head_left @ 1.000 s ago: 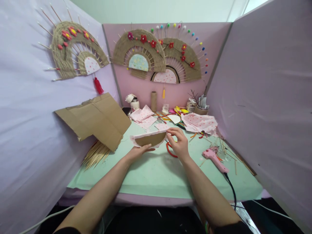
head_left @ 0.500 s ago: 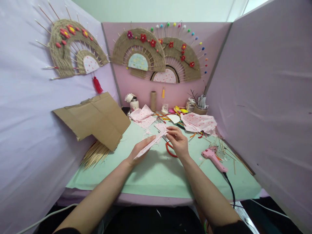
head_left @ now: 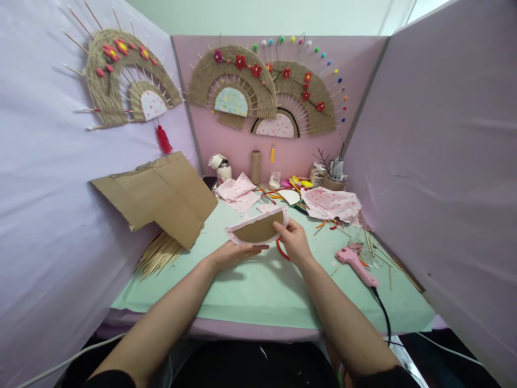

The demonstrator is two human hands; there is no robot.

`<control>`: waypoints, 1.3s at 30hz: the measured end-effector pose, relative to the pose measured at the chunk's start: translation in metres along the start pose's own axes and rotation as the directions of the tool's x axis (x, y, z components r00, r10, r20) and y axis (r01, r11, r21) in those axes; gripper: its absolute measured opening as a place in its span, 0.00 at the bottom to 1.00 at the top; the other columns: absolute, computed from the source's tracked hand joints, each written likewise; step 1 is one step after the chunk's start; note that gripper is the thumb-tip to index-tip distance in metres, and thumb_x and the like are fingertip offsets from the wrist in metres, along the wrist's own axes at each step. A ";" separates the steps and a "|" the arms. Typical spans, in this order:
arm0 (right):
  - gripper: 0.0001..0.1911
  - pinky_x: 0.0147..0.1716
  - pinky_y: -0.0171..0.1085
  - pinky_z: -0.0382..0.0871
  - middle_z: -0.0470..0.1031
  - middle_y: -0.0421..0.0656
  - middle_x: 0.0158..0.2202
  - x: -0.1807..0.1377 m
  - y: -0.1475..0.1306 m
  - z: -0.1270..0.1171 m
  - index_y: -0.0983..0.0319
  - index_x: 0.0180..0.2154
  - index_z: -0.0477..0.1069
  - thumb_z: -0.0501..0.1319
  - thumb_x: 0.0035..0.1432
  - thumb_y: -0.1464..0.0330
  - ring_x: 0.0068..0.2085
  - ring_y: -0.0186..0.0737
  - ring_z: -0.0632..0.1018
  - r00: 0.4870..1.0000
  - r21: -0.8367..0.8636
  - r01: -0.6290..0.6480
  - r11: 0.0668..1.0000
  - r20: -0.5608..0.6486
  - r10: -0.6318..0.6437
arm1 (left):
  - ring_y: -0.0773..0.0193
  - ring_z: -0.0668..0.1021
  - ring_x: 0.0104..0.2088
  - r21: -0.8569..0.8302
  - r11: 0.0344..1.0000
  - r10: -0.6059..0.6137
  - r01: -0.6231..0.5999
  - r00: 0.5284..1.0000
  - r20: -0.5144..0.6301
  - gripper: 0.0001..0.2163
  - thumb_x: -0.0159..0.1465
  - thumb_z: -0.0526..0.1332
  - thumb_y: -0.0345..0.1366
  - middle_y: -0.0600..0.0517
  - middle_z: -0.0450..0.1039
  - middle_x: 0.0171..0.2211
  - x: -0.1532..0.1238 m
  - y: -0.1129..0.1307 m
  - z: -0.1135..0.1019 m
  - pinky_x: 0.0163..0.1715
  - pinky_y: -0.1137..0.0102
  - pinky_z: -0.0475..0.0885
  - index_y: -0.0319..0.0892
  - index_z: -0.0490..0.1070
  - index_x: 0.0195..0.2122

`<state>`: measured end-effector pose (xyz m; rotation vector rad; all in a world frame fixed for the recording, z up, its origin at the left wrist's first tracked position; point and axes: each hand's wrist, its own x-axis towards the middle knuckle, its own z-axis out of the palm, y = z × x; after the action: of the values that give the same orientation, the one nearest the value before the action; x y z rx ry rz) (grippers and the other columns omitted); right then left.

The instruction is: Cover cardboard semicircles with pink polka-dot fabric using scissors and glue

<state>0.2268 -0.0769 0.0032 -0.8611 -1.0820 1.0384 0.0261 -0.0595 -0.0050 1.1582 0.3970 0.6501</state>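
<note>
A half-round cardboard piece (head_left: pixel 258 228) is held up over the table, its bare brown side towards me. Pink spotted fabric is folded over its edge as a pale border. My right hand (head_left: pixel 297 241) pinches the right end, thumb on the cardboard and fingers behind. Below the curved lower edge, my left hand (head_left: pixel 234 255) lies with fingers stretched out flat, close against the piece; whether it touches is hard to tell. Red-handled scissors (head_left: pixel 281 251) lie on the table behind my right hand, partly hidden.
A pink glue gun (head_left: pixel 357 265) lies on the right, its black cord running off the front edge. Spotted fabric (head_left: pixel 331 205) and scraps lie at the back. On the left, a cardboard sheet (head_left: pixel 161 191) rests over thin sticks (head_left: pixel 159 256). Decorated fans (head_left: pixel 232 67) hang on the walls.
The cardboard piece has turned from nearly edge-on to show its brown side. My left hand has dropped below it with fingers straightened; my right hand has shifted slightly down.
</note>
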 end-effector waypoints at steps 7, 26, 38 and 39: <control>0.16 0.27 0.34 0.66 0.75 0.41 0.29 -0.005 -0.020 -0.005 0.64 0.35 0.74 0.65 0.48 0.58 0.29 0.38 0.72 0.994 -0.333 0.075 0.940 -0.047 -0.097 | 0.57 0.76 0.47 -0.064 0.992 0.090 -0.108 0.968 -0.236 0.27 0.57 0.62 0.49 0.42 0.73 0.50 -0.001 0.015 -0.010 0.46 0.66 0.67 0.42 0.67 0.55; 0.22 0.37 0.39 0.70 0.71 0.44 0.39 -0.023 -0.010 0.013 0.58 0.49 0.63 0.63 0.52 0.67 0.38 0.40 0.74 0.877 -0.446 0.475 0.759 0.172 -0.449 | 0.57 0.78 0.38 0.538 0.821 0.445 -0.191 0.805 -0.393 0.14 0.55 0.65 0.45 0.48 0.79 0.37 0.000 0.003 0.001 0.40 0.67 0.71 0.40 0.78 0.37; 0.07 0.39 0.43 0.69 0.73 0.44 0.35 -0.018 -0.013 0.008 0.59 0.38 0.73 0.62 0.55 0.68 0.38 0.41 0.74 0.842 -0.310 0.539 0.783 0.214 -0.495 | 0.61 0.77 0.36 0.840 0.465 0.642 -0.280 0.760 -0.102 0.09 0.62 0.59 0.38 0.47 0.78 0.36 -0.005 0.002 0.025 0.39 0.68 0.70 0.44 0.77 0.39; 0.05 0.38 0.42 0.69 0.73 0.43 0.34 -0.017 -0.014 0.008 0.59 0.37 0.73 0.62 0.56 0.68 0.37 0.40 0.74 0.837 -0.298 0.547 0.782 0.212 -0.504 | 0.61 0.77 0.36 0.831 0.487 0.624 -0.269 0.773 -0.116 0.09 0.61 0.59 0.38 0.47 0.78 0.37 -0.005 0.002 0.026 0.40 0.68 0.70 0.45 0.77 0.39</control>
<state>0.2201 -0.0969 0.0133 -0.7084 -1.5349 0.4294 0.0374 -0.0805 0.0061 2.0341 0.7939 1.2958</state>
